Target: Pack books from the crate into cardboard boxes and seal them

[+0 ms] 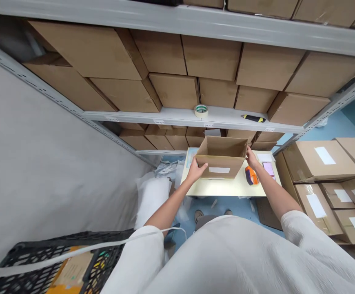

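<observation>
An open-topped cardboard box with a white label on its near side is held over the pale table. My left hand grips its left side, thumb on the near face and fingers mostly out of sight. At the right end my right hand is closed on the box's edge, its fingers partly hidden. The box's inside looks dark, and I cannot see its bottom. Just right of it, an orange and dark blue tape dispenser lies on the table, near my right forearm.
A grey shelf rack full of cardboard boxes rises behind the table; a tape roll and a utility knife lie on its ledge. A phone rests at the table's right. Labelled boxes are stacked right; a black crate stands lower left.
</observation>
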A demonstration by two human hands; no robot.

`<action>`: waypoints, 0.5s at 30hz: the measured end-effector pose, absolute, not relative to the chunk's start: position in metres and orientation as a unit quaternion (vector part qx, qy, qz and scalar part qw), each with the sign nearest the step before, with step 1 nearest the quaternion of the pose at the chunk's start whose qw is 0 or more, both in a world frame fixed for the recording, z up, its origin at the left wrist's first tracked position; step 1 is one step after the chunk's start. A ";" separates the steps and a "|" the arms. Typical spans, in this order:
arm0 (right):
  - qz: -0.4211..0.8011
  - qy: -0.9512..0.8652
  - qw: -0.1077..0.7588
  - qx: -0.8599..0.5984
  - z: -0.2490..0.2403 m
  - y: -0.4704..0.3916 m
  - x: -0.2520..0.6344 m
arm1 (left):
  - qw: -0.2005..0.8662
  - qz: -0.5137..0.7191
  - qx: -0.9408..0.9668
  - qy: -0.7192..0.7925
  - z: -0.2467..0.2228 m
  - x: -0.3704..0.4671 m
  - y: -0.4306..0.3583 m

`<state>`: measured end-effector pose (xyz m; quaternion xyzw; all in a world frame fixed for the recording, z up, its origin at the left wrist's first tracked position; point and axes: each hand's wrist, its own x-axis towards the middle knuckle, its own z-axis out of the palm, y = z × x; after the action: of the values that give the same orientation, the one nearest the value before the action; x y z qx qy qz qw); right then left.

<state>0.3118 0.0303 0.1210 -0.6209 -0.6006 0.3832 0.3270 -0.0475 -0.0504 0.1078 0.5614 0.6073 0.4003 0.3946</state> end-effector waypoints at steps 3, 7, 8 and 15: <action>0.485 -0.564 0.348 -0.570 0.121 0.035 0.327 | 0.376 0.398 0.581 0.603 0.114 -0.031 -0.062; 0.513 -0.549 0.329 -0.573 0.119 0.039 0.341 | 0.349 0.375 0.610 0.605 0.119 -0.016 -0.069; 0.514 -0.548 0.322 -0.575 0.119 0.039 0.344 | 0.344 0.374 0.612 0.606 0.120 -0.013 -0.070; 0.520 -0.554 0.336 -0.556 0.125 0.041 0.348 | 0.330 0.379 0.628 0.594 0.124 -0.009 -0.065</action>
<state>0.3479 0.0412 0.1245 -0.5561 -0.5542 0.5201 0.3364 -0.0094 -0.0647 0.1239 0.6280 0.5939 0.3792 0.3304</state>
